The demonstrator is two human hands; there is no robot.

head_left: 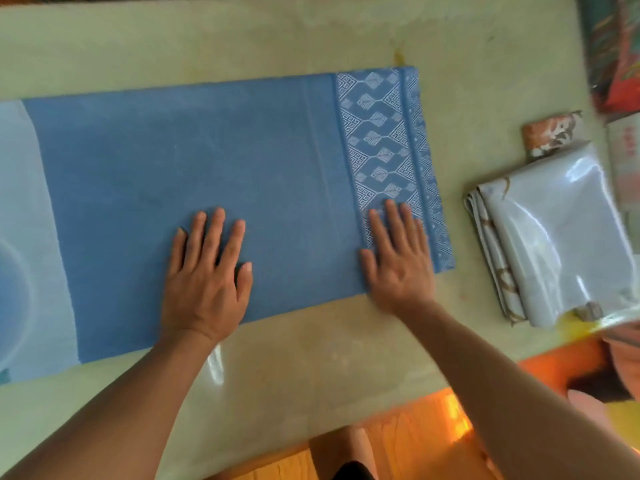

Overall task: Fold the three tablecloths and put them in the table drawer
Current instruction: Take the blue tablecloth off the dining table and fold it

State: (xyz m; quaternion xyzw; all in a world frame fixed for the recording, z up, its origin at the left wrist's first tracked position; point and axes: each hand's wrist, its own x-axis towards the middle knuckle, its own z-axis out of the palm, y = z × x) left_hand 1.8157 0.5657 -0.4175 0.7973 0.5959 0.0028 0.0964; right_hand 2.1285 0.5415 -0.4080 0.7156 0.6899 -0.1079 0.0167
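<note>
The blue tablecloth (207, 168) was lying flat on the table (311, 358), long axis running 9 to 3 o'clock, patterned end at 3. Both hands were pressed on it with fingers straight, left hand (204, 275) mid-cloth, right hand (398, 258) nearest that end. Plenty of bare table at 12, and a folded white cloth (554, 237) sat apart at 3.

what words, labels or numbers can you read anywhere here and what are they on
None can be read.
Red marks on the pale sheet at the right edge: too blurred to read.
Colourful printed packets at top right: no legible text.
Blue tablecloth under both hands: woven geometric pattern only, no lettering.
</note>
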